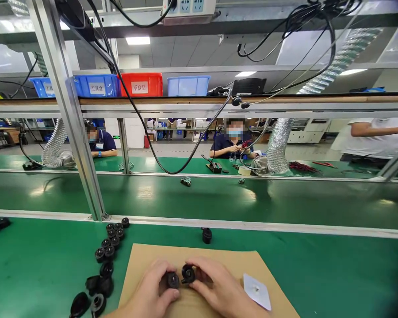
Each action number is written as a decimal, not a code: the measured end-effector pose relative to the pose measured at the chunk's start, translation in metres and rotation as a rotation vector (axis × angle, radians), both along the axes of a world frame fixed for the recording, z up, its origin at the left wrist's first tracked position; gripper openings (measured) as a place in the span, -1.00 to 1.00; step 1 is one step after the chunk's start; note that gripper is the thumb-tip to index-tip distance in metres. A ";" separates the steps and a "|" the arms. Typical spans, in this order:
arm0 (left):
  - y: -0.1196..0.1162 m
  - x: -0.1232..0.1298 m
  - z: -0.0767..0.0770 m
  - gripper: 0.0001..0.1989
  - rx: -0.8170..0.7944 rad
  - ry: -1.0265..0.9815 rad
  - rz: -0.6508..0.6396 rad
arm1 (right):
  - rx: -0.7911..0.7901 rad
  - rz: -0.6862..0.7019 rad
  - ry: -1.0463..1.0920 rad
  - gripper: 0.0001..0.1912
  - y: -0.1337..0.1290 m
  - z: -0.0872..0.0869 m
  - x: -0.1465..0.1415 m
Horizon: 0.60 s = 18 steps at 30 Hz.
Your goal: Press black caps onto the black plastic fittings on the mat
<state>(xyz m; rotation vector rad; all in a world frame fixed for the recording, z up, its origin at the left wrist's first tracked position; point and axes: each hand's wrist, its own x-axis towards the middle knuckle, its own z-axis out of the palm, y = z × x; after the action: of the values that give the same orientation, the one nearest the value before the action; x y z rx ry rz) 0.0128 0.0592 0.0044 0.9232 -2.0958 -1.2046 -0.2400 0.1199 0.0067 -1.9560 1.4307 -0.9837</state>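
Over a brown cardboard sheet (152,260) both of my hands are close together. My left hand (155,289) grips a small round black plastic part (173,280) between thumb and fingers. Pinched in my right hand (215,282) is another round black plastic part (188,274) with a ringed face and a small nub at its lower edge. The two parts are near each other with a narrow gap between them. A white card (257,290) with a tiny pale piece on it lies right of my right hand.
Several black round parts (109,251) stand in a line on the green mat (36,265) at left. One black part (206,235) stands beyond the cardboard. A metal post (69,110) rises at left. Across the green belt (202,198), a person (232,143) handles wires.
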 end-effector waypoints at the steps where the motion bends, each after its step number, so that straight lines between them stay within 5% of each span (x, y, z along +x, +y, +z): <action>1: 0.001 -0.002 0.002 -0.61 0.047 0.055 -0.001 | -0.001 0.014 -0.003 -0.66 0.001 0.000 0.000; 5: 0.005 -0.006 0.010 -0.69 0.197 0.223 -0.034 | 0.039 0.060 -0.069 -0.68 0.003 0.000 0.004; 12: 0.004 -0.005 0.012 -0.64 0.233 0.228 -0.009 | 0.133 0.049 -0.315 -0.71 0.004 0.000 0.014; 18: 0.003 -0.005 0.012 -0.52 0.237 0.307 0.063 | 0.137 0.044 -0.247 -0.66 0.005 -0.002 0.010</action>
<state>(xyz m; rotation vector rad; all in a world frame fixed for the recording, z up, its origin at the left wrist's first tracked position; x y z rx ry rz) 0.0078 0.0625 0.0161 0.8372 -1.6981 -1.4814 -0.2301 0.1254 0.0047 -1.6961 1.2765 -1.0384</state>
